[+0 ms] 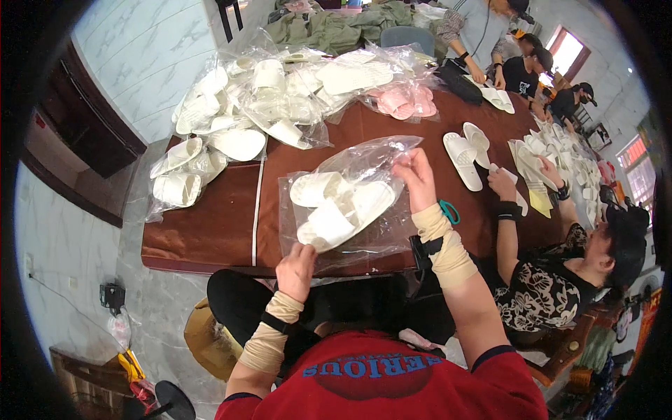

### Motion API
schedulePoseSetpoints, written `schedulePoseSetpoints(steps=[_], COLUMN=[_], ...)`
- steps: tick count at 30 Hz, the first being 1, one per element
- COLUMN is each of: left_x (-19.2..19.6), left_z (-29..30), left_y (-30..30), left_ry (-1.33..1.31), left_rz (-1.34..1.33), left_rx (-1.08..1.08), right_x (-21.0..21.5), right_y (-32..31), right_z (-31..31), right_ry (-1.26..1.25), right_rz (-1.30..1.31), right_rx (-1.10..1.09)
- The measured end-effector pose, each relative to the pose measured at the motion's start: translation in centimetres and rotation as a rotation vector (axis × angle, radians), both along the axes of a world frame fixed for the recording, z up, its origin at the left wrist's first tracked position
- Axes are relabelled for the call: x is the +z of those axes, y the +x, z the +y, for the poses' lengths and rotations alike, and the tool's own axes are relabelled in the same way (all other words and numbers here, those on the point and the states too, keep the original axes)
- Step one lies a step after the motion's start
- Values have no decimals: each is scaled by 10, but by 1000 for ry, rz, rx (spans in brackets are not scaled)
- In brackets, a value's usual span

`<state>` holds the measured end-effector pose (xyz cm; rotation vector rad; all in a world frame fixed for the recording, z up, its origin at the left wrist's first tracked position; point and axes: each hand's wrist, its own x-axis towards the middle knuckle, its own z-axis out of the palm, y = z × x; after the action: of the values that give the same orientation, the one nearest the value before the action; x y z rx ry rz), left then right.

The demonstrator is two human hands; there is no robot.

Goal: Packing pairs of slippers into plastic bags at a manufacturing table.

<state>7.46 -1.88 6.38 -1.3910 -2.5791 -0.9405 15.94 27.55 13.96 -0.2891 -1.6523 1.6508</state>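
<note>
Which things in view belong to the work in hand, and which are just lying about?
Work in hand:
clear plastic bag, held by left hand and right hand
white slippers inside it
likely, heaped bagged white slippers

Apparently just lying about:
teal looped handle
crumpled green fabric

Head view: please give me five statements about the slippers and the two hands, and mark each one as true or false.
1. The left hand pinches the near left part of the clear bag. True.
2. The slippers inside this bag are pink. False: they are white slippers.
3. The right hand is at the far right side of the same bag. True.
4. The pink slippers lie at the left end of the big white pile. False: they lie at its right side.
5. The loose white pair, to the right of the right hand, lies without a bag. True.
</note>
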Motion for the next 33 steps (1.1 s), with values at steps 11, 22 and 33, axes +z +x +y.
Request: schedulePoseSetpoints(steps=[11,22,33], left_x=[-4,-82,-75], left_z=[-32,38,41], left_y=[-37,-64,-60], left_ry=[-93,-68,-56], left_rz=[105,108,97], left_rx=[84,302,310], right_x=[-28,-13,-57], right_y=[104,54,-12], right_z=[13,26,-15], right_ry=[-364,-79,844], right_rz=[-202,-630,-1220], right_rx=[85,465,378])
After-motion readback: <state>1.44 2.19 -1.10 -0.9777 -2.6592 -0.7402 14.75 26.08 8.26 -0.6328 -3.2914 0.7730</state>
